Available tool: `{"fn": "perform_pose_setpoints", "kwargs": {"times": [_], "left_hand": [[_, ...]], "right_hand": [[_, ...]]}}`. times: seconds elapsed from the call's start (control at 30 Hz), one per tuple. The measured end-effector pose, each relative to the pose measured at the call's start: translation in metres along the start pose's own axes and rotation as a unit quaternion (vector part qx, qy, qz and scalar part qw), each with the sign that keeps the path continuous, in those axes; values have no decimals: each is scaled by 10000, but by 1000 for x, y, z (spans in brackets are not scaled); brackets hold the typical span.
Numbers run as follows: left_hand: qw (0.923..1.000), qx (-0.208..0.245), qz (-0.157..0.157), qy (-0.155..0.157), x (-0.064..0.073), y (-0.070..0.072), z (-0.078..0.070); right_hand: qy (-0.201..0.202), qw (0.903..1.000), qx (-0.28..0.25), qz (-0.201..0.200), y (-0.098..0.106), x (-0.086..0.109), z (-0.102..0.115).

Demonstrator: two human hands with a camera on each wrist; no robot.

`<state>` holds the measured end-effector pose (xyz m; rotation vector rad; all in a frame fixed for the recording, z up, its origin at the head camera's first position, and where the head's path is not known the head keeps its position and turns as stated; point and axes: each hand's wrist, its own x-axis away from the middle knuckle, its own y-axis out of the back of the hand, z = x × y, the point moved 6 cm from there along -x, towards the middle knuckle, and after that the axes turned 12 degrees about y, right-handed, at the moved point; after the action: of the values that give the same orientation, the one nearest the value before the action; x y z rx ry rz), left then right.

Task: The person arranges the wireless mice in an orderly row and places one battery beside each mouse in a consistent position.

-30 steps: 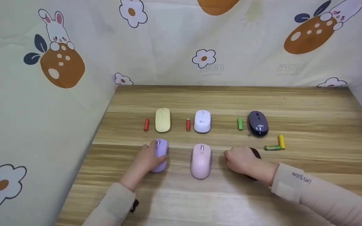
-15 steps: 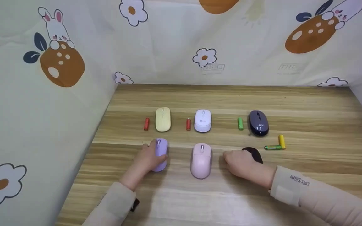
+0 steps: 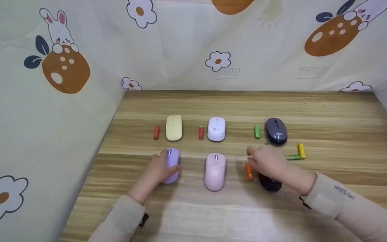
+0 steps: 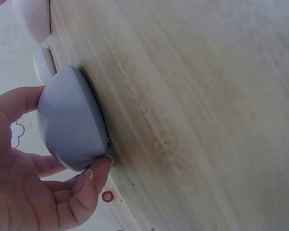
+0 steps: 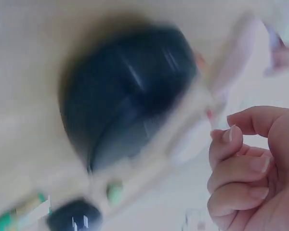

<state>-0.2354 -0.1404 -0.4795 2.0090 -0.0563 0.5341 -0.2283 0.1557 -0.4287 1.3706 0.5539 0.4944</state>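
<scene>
My left hand [image 3: 155,169] grips a lavender computer mouse [image 3: 172,160] by its sides; the mouse sits on the table. In the left wrist view, thumb and fingers clasp the rounded mouse [image 4: 70,118]. My right hand [image 3: 268,161] hovers over a black mouse [image 3: 270,184], partly covering it. Seen from the right wrist, that hand [image 5: 253,178] has curled fingers, nothing between them, and lies apart from the black mouse [image 5: 130,96]. Just left of the black mouse lies an orange battery [image 3: 249,171]. A pink mouse [image 3: 215,173] stands between the hands.
Behind sit a yellow mouse [image 3: 174,128], a white mouse [image 3: 216,129] and a dark AOC mouse [image 3: 276,131]. Red batteries [image 3: 156,133] and a green one [image 3: 257,132] lie beside them. A yellow battery [image 3: 301,151] and another green battery [image 3: 293,157] lie right. Patterned cloth [image 3: 180,50] walls the back.
My right hand has moved back and right from beside the black mouse, uncovering the orange battery and the mouse's near end. The left hand stays on the lavender mouse.
</scene>
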Motion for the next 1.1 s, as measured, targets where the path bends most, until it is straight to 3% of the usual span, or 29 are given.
{"fn": "perform_pose_setpoints", "kwargs": {"times": [0.1, 0.23, 0.37, 0.47, 0.63, 0.73, 0.97, 1.1], "left_hand": [[10000, 10, 37, 37, 0, 0, 0], [10000, 1, 63, 29, -1, 0, 0], [10000, -8, 35, -13, -1, 0, 0], [10000, 21, 6, -43, -1, 0, 0], [9999, 41, -15, -91, -1, -1, 0], [10000, -12, -28, -54, -1, -2, 1], [10000, -52, -58, 23, -2, -2, 1], [9999, -122, -59, 39, -1, -1, 2]], "right_hand": [[-194, 9992, -239, -271, 27, 8, -25], [-657, 9963, -465, -290, 47, 27, -70], [-859, 9942, -632, -104, 43, 47, -115], [-491, 9964, -683, 63, 28, 58, -135], [423, 9955, -809, 264, 2, 69, -138], [717, 9932, -857, 331, -7, 68, -132], [966, 9899, -556, 873, -23, 59, -120], [1074, 9888, -436, 939, -24, 55, -117]]}}
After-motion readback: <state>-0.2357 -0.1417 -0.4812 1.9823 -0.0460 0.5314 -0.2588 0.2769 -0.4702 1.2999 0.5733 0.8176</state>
